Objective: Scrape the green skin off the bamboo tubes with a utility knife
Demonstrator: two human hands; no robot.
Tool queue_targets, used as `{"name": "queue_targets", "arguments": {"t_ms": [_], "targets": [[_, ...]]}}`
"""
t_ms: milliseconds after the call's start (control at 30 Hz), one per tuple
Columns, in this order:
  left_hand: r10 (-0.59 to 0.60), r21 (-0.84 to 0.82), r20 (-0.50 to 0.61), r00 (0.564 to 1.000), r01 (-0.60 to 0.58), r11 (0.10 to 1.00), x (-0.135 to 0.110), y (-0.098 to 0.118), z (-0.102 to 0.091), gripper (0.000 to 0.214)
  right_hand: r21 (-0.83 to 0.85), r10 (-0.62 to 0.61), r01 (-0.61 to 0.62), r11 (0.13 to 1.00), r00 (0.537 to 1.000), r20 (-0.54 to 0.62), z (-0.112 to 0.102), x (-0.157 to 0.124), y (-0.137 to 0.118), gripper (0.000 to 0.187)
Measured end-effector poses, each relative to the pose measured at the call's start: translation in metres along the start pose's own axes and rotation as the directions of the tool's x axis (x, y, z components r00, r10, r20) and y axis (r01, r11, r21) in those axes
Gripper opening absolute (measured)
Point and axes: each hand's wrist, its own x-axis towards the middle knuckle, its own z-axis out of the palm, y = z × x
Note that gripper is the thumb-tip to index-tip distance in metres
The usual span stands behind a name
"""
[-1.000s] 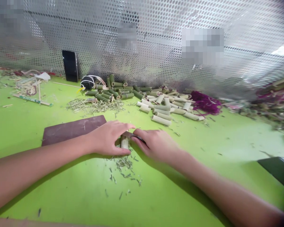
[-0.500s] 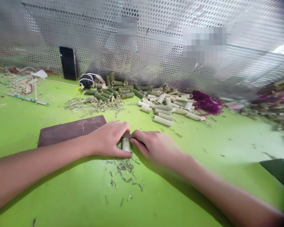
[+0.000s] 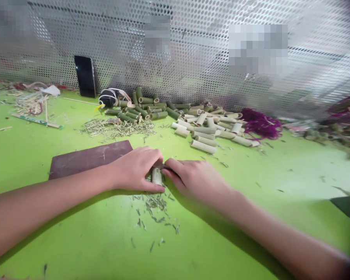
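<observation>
My left hand [image 3: 137,169] is closed around a short bamboo segment [image 3: 156,177] that stands on the green table. My right hand [image 3: 194,179] is closed on a small dark knife [image 3: 162,167] whose blade rests against the top of that segment. Thin green shavings [image 3: 154,206] lie scattered on the table just below both hands. Most of the segment is hidden by my left fingers.
A dark brown board [image 3: 87,158] lies left of my hands. Farther back are a heap of green bamboo pieces [image 3: 142,109], a heap of pale peeled pieces [image 3: 212,128], straw-like shavings [image 3: 116,128], purple fibres [image 3: 261,125], a phone [image 3: 85,76] leaning on the perforated metal wall, and a dark object [image 3: 348,208] at the right edge.
My hands have stayed in nearly the same place, with small shifts of the fingers and knife on the segment. The view has shifted slightly.
</observation>
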Motion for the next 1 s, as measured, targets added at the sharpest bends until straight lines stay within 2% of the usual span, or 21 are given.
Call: {"name": "queue_targets", "arguments": {"t_ms": [167, 267, 400, 500, 633, 767, 833, 900, 1000], "targets": [[0.078, 0.034, -0.017, 0.997, -0.077, 0.996, 0.000, -0.002, 0.000, 0.044, 0.021, -0.017, 0.017, 1.000, 0.999, 0.036, -0.003, 0.001, 0.002, 0.026], [0.092, 0.051, -0.022, 0.995, -0.091, 0.995, 0.000, -0.003, 0.000, 0.044, 0.043, -0.023, 0.022, 0.999, 1.000, 0.017, -0.002, -0.001, 0.001, 0.025], [0.065, 0.021, -0.013, 0.998, -0.065, 0.998, -0.001, -0.002, -0.001, 0.051, 0.013, -0.038, 0.039, 0.999, 0.997, -0.062, 0.003, -0.005, -0.001, 0.027], [0.075, -0.036, -0.018, 0.997, -0.076, 0.996, -0.004, -0.002, -0.001, 0.060, 0.003, -0.109, 0.110, 0.994, 0.982, -0.155, 0.007, -0.007, 0.002, 0.027], [0.129, -0.022, -0.154, 0.980, -0.134, 0.991, -0.008, -0.004, -0.001, 0.043, -0.073, -0.218, 0.205, 0.976, 0.924, -0.315, 0.007, -0.006, 0.006, 0.034], [0.148, 0.019, -0.203, 0.968, -0.148, 0.989, -0.009, -0.005, -0.003, 0.034, -0.089, -0.183, 0.162, 0.983, 0.918, -0.352, 0.006, -0.007, 0.010, 0.036], [0.084, 0.005, -0.196, 0.977, -0.085, 0.996, -0.010, -0.006, -0.005, 0.038, -0.061, -0.145, 0.132, 0.989, 0.928, -0.343, 0.005, -0.008, 0.013, 0.035], [0.030, -0.008, -0.150, 0.988, -0.032, 0.999, -0.012, -0.007, -0.006, 0.054, -0.040, -0.113, 0.106, 0.994, 0.940, -0.322, 0.006, -0.009, 0.017, 0.034], [0.022, 0.005, -0.079, 0.997, -0.022, 1.000, -0.015, -0.009, -0.007, 0.075, -0.018, -0.085, 0.083, 0.996, 0.957, -0.279, 0.006, -0.008, 0.019, 0.036]]}}
